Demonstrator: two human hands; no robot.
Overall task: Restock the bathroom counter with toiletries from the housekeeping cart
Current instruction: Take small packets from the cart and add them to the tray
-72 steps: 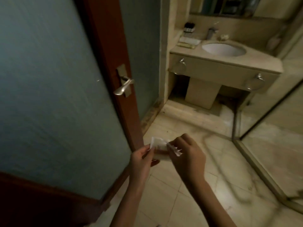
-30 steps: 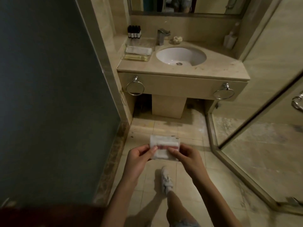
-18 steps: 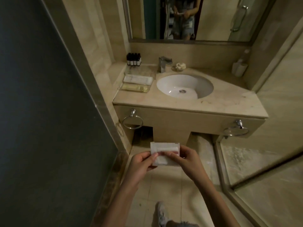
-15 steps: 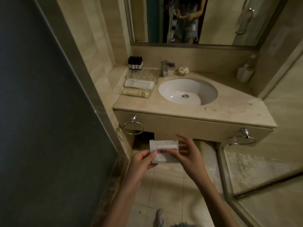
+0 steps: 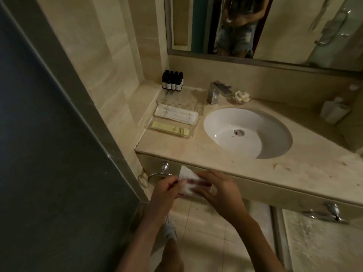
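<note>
Both hands are raised in front of the vanity, sharing one small white packet (image 5: 187,178) between them. The left hand (image 5: 167,191) pinches the packet's left edge with thumb and fingertips. The right hand (image 5: 219,193) has its fingers curled over the right part, so only the upper left corner and a strip with a reddish band show, and blur hides any print. The packet is held in the air, just below the front edge of the counter (image 5: 186,150) and in front of its apron, and I cannot tell whether it brushes the stone. Just to the left of the left hand a chrome towel ring (image 5: 158,176) hangs from the apron, and a second ring (image 5: 324,213) sits well off to the right of the right hand. Beyond the hands, on the counter's left part, a clear acrylic tray (image 5: 169,132) holds long white sachets (image 5: 175,114) toward the back and a yellow packet (image 5: 169,127) toward the front. Farther back, a tight cluster of small dark bottles (image 5: 172,80) stands against the wall. Beyond the right hand lies the white basin (image 5: 235,138), with the faucet (image 5: 215,93) at its far rim and a pale soap dish (image 5: 241,97) just beside the faucet. Below the left wrist a light shoe (image 5: 170,230) stands on the tiled floor.
</note>
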